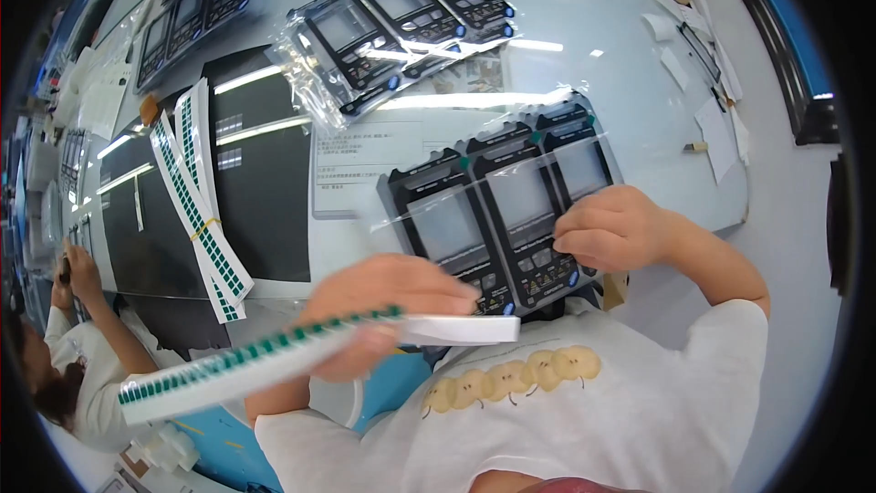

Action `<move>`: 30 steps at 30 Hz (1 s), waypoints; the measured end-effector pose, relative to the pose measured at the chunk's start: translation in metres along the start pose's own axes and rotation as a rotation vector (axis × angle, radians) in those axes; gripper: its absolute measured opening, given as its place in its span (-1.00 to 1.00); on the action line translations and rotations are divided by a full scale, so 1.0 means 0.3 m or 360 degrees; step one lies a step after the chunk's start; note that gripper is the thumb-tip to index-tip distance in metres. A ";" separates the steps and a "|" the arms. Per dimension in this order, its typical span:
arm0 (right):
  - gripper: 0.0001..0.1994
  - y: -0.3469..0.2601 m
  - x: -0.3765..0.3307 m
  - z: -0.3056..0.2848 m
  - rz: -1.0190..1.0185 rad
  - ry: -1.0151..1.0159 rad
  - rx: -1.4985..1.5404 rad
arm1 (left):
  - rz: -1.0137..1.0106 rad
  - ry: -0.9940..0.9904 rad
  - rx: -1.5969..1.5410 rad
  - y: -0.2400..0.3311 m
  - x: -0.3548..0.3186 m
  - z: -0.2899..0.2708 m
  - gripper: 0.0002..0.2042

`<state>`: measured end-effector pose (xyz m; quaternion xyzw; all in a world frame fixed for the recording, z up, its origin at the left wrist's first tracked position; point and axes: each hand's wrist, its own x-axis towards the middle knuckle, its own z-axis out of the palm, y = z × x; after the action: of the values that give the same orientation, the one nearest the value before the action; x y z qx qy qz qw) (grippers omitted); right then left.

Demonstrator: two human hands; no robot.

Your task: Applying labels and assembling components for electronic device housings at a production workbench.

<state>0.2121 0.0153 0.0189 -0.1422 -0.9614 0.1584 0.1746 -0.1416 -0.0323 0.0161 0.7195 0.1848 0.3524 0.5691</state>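
Note:
A long white strip of small green stickers [246, 356] is gripped in my left hand [365, 306], its folded white end sticking out to the right. Motion blurs both a little. In front of me lies a row of three black device front panels [484, 210] with clear windows, under glossy clear film. Small green marks sit near the panels' upper edges. My right hand [616, 228] rests over the right-hand panels, fingers curled and fingertips pressed together. What they pinch, if anything, is hidden. The left hand is just beside the left panel's lower edge.
Another film-wrapped set of panels [392, 27] lies farther back on the table. More green sticker strips [201, 210], bound with a yellow band, lie on a black mat [260, 183]. A printed sheet [365, 155] is behind the near panels. Another person's hand [82, 274] works at far left.

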 end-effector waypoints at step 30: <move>-0.82 0.228 -0.083 -0.036 0.1128 0.0462 0.0314 | -0.0628 0.1106 0.0281 -0.072 0.075 0.074 -0.55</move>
<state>0.2537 0.0721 -0.0030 -0.4687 -0.7982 0.2787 0.2561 -0.1074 -0.0264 0.0000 0.5545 0.5301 0.4414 0.4655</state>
